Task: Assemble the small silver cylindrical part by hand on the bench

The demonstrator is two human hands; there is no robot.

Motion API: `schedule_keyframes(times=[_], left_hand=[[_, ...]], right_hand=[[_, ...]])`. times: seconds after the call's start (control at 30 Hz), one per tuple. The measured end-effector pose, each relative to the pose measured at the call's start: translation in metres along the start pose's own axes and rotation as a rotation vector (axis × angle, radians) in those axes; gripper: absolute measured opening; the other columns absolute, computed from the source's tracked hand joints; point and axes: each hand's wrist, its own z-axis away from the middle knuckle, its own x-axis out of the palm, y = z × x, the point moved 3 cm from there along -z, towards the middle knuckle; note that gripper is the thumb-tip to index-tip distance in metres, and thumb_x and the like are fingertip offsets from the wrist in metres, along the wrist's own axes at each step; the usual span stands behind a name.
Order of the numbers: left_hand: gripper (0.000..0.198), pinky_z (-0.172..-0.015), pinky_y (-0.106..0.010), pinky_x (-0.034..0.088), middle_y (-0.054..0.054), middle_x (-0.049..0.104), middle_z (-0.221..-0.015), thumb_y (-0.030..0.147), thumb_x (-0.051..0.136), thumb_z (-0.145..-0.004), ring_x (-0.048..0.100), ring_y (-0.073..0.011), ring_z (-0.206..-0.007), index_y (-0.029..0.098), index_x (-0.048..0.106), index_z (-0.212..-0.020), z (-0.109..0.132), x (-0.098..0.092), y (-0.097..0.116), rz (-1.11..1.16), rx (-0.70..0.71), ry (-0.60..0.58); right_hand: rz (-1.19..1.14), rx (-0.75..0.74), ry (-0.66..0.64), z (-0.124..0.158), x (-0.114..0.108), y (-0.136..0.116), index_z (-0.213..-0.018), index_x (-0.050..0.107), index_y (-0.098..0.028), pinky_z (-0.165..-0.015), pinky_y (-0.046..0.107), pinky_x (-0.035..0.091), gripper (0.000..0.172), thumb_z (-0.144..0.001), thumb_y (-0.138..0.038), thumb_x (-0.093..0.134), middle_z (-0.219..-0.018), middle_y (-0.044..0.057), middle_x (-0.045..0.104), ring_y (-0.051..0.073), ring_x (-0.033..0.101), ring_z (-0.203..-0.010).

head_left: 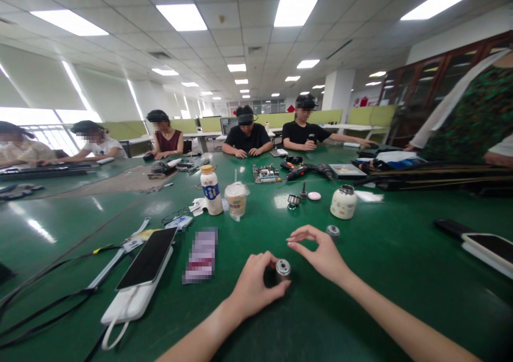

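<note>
On the green table, my left hand (256, 284) curls its thumb and fingers around a small silver metal cylinder (282, 268), whose round top with a dark centre faces up. My right hand (320, 252) is raised just to the right of it, thumb and index fingertips pinched together; anything between them is too small to make out. Behind my right hand stands a second silver cylinder (332, 231), partly covered by the fingers. Farther back lie a metal ring-shaped part (293, 201), a dark pointed part (303, 191) and a pale pink disc (314, 196).
A phone (148, 258) lies on a white power bank at left. Beyond are a bottle (211, 191), a lidded cup (236, 199), a white jar (343, 202), a circuit board (266, 174) and power drills (296, 173). Several people sit across the table; another person stands at right.
</note>
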Motion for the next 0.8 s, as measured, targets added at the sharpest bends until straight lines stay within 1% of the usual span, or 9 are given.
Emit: schedule_keyframes(times=[0.17, 0.23, 0.3, 0.37, 0.47, 0.53, 0.63, 0.7, 0.8], left_hand=[[0.023, -0.075, -0.030, 0.042, 0.000, 0.066, -0.088, 0.031, 0.072, -0.072, 0.058, -0.0199, -0.083, 0.021, 0.058, -0.088, 0.000, 0.000, 0.000, -0.016, -0.015, -0.005], [0.023, -0.075, -0.030, 0.042, 0.000, 0.066, -0.088, 0.031, 0.072, -0.072, 0.058, -0.0199, -0.083, 0.021, 0.058, -0.088, 0.000, 0.000, 0.000, -0.018, -0.016, -0.007], [0.023, -0.075, -0.030, 0.042, 0.000, 0.066, -0.088, 0.031, 0.071, -0.073, 0.058, -0.0197, -0.083, 0.021, 0.058, -0.088, 0.000, 0.000, 0.000, -0.016, -0.013, -0.007], [0.023, -0.075, -0.030, 0.042, 0.000, 0.066, -0.087, 0.031, 0.071, -0.073, 0.058, -0.0195, -0.083, 0.021, 0.058, -0.088, -0.001, 0.000, 0.000, -0.013, -0.006, -0.003], [0.022, -0.075, -0.029, 0.042, 0.000, 0.065, -0.088, 0.031, 0.071, -0.073, 0.057, -0.0193, -0.083, 0.022, 0.058, -0.088, 0.000, 0.000, -0.001, -0.006, 0.003, 0.006], [0.022, -0.076, -0.029, 0.042, 0.000, 0.065, -0.088, 0.030, 0.071, -0.073, 0.057, -0.0192, -0.083, 0.022, 0.058, -0.089, 0.000, 0.001, -0.002, 0.002, 0.007, 0.004], [0.022, -0.075, -0.029, 0.042, 0.000, 0.065, -0.087, 0.030, 0.071, -0.073, 0.057, -0.0192, -0.083, 0.021, 0.058, -0.088, 0.000, 0.002, -0.004, 0.002, 0.007, 0.000], [0.021, -0.075, -0.029, 0.042, 0.000, 0.064, -0.086, 0.029, 0.070, -0.073, 0.056, -0.0193, -0.082, 0.021, 0.057, -0.087, 0.001, 0.003, -0.005, -0.004, 0.008, 0.005], [0.021, -0.075, -0.030, 0.042, 0.000, 0.065, -0.086, 0.029, 0.070, -0.073, 0.057, -0.0194, -0.082, 0.021, 0.057, -0.087, 0.001, 0.003, -0.004, -0.006, 0.009, 0.007]], right_hand=[[0.148, 0.035, -0.024, -0.002, -0.008, 0.053, -0.087, 0.065, -0.020, -0.083, 0.039, 0.053, 0.014, -0.076, -0.027, 0.069, -0.086, 0.004, 0.073, 0.022, 0.070, -0.082], [0.153, 0.039, -0.040, 0.000, -0.008, 0.065, -0.087, 0.066, -0.020, -0.084, 0.039, 0.053, 0.013, -0.076, -0.026, 0.068, -0.087, 0.004, 0.073, 0.022, 0.070, -0.084], [0.137, 0.037, -0.053, 0.000, -0.008, 0.067, -0.087, 0.067, -0.019, -0.085, 0.039, 0.053, 0.012, -0.077, -0.026, 0.068, -0.088, 0.004, 0.073, 0.021, 0.070, -0.085], [0.117, 0.034, -0.067, -0.001, -0.006, 0.060, -0.088, 0.066, -0.019, -0.085, 0.038, 0.053, 0.013, -0.077, -0.026, 0.067, -0.088, 0.005, 0.074, 0.021, 0.070, -0.085], [0.032, 0.047, -0.105, -0.003, -0.003, 0.033, -0.093, 0.064, -0.018, -0.086, 0.038, 0.053, 0.020, -0.078, -0.030, 0.069, -0.091, 0.006, 0.074, 0.021, 0.071, -0.087], [-0.048, 0.055, -0.164, -0.001, 0.001, 0.011, -0.096, 0.062, -0.018, -0.087, 0.039, 0.052, 0.024, -0.077, -0.030, 0.071, -0.090, 0.006, 0.074, 0.022, 0.071, -0.087], [-0.093, 0.058, -0.260, 0.006, 0.009, -0.016, -0.096, 0.063, -0.019, -0.088, 0.038, 0.051, 0.021, -0.078, -0.026, 0.070, -0.089, 0.004, 0.074, 0.021, 0.070, -0.088], [-0.069, 0.044, -0.290, 0.011, 0.014, -0.025, -0.094, 0.065, -0.020, -0.088, 0.038, 0.050, 0.016, -0.079, -0.023, 0.069, -0.089, 0.003, 0.074, 0.021, 0.069, -0.089], [0.019, 0.008, -0.280, 0.015, 0.018, -0.026, -0.089, 0.068, -0.021, -0.088, 0.037, 0.048, 0.011, -0.079, -0.020, 0.068, -0.089, 0.002, 0.073, 0.021, 0.067, -0.090]])
